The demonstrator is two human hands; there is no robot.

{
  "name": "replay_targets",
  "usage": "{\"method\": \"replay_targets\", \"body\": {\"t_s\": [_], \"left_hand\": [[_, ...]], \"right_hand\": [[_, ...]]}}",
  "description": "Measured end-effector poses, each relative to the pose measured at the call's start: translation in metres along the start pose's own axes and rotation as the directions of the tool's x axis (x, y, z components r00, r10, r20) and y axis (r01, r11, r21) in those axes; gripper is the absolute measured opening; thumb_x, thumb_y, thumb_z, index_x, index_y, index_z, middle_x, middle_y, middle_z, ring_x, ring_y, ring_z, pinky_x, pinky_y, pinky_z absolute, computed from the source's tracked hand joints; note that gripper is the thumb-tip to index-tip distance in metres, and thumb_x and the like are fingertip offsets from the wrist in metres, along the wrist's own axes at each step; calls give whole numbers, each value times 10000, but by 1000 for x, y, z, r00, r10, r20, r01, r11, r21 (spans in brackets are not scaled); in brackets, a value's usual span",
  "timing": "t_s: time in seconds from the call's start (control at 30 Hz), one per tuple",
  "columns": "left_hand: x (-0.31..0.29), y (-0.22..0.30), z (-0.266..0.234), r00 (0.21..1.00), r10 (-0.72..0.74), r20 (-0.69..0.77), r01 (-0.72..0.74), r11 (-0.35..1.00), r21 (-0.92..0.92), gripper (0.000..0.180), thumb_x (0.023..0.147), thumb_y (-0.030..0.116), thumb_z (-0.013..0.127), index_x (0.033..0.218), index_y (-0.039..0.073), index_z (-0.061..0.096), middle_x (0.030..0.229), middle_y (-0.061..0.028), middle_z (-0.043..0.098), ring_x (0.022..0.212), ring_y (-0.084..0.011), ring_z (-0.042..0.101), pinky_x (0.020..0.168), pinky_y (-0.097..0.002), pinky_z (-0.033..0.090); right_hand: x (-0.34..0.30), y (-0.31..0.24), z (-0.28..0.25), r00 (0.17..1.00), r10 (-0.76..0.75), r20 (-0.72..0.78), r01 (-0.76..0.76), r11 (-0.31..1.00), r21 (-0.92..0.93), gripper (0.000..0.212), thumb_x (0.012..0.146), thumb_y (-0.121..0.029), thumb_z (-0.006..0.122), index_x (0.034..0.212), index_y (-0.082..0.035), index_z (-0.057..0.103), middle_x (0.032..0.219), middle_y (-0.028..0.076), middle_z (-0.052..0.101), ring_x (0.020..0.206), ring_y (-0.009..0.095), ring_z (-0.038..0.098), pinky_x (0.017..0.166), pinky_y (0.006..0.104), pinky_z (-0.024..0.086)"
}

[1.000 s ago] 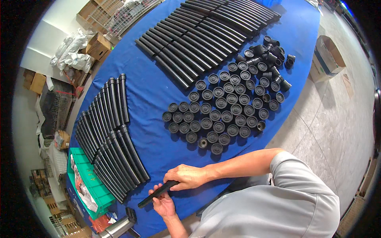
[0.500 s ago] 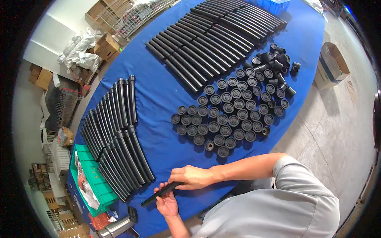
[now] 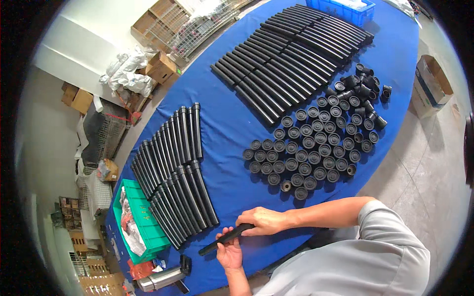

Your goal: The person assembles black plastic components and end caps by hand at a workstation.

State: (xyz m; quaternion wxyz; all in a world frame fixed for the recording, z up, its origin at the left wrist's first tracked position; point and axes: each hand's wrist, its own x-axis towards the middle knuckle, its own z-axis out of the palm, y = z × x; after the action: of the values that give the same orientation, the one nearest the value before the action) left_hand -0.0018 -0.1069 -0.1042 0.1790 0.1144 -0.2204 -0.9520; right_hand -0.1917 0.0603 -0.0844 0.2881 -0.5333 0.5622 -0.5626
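A black tube (image 3: 214,245) lies slanted between my hands above the table's near edge. My left hand (image 3: 230,253) cradles its middle from below, fingers and thumb curled around it. Wrapped over the tube's upper right end is my right hand (image 3: 260,220); its fingers hide that end, so I cannot tell whether a cap sits there. To the left lie two rows of black tubes with collared ends (image 3: 185,192). Beyond my right hand, many round black caps (image 3: 319,171) stand spread in a group, with a loose heap of caps (image 3: 364,91) behind them.
Plain black tubes (image 3: 276,74) lie in two long rows at the back of the blue-covered table (image 3: 232,116). A blue crate (image 3: 363,17) stands behind them. At the left edge are a green crate (image 3: 153,232) and a silver cylinder (image 3: 160,280). A cardboard box (image 3: 424,96) is on the floor at right.
The whole view has shifted, so the table and hands appear farther right. Both hands keep their hold on the tube, with little change in pose.
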Motion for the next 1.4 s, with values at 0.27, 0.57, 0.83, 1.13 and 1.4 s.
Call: {"method": "replay_targets", "body": {"t_s": [0.27, 0.57, 0.83, 1.13, 1.4], "left_hand": [[0, 4, -5, 999, -10, 31, 11, 1000, -18, 343, 965, 146, 576, 1274, -1, 554, 1394, -215, 497, 1369, -355, 391, 1085, -488, 442], [2, 2, 1, 999, -22, 30, 23, 999, -29, 349, 950, 137, 600, 1268, 3, 548, 1393, -227, 494, 1363, -367, 396, 1105, -509, 411], [-1, 1, -1, 1000, -14, 13, 15, 997, -75, 355, 941, 130, 611, 1261, -14, 557, 1399, -231, 485, 1356, -368, 405, 1133, -483, 384], [1, -2, 1, 999, -19, -34, 17, 999, -41, 318, 905, 67, 646, 1208, 23, 558, 1349, -230, 530, 1343, -386, 419, 1120, -516, 389], [-3, 3, 0, 999, 11, -32, -11, 1000, -12, 330, 926, 139, 630, 1230, 42, 547, 1364, -214, 523, 1349, -381, 415, 1101, -522, 407]], "right_hand": [[3, 1, 1, 996, -67, -65, 66, 998, -10, 313, 867, -223, 673, 1068, -13, 558, 863, 161, 608, 780, 356, 620, 677, 437, 489], [2, 1, 0, 998, -15, -65, 13, 1000, -23, 328, 860, -217, 678, 1085, -12, 556, 867, 161, 614, 780, 365, 622, 686, 437, 490], [1, 0, 0, 992, -91, -92, 87, 995, -42, 324, 853, -186, 684, 1098, -24, 545, 845, 150, 590, 759, 366, 610, 672, 446, 482], [4, -8, -6, 998, 46, -39, -48, 998, -43, 324, 853, -249, 693, 1063, -24, 591, 878, 179, 629, 852, 369, 635, 728, 446, 499], [11, -22, -9, 973, 221, 60, -222, 975, 20, 322, 864, -243, 705, 1075, -22, 604, 879, 156, 622, 800, 312, 632, 686, 400, 492]]}}
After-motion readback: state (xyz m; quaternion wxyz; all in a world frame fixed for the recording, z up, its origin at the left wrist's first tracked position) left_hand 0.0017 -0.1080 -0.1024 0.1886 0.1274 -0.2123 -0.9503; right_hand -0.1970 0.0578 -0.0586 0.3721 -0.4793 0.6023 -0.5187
